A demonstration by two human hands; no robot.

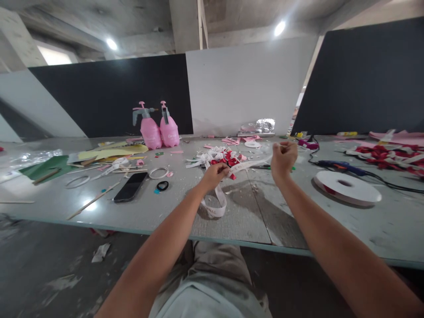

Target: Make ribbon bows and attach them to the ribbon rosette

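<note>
A white printed ribbon [247,165] stretches between my two hands above the table. My left hand [215,175] pinches it near the middle of the table, and its tail hangs in a loop down to the tabletop. Higher and to the right, my right hand [284,158] is closed on the ribbon's other end, with the fingertips together. Just behind my left hand lies a pile of red and white ribbon pieces [217,155]. A white ribbon roll [347,187] rests flat to the right of my right forearm.
Left of my hands lie a black phone [130,187], ribbon rings, thin sticks and coloured paper [112,151]. Two pink spray bottles [151,132] stand behind them. At right are a blue glue gun [342,166] with its cable and a red-and-white ribbon heap [391,157].
</note>
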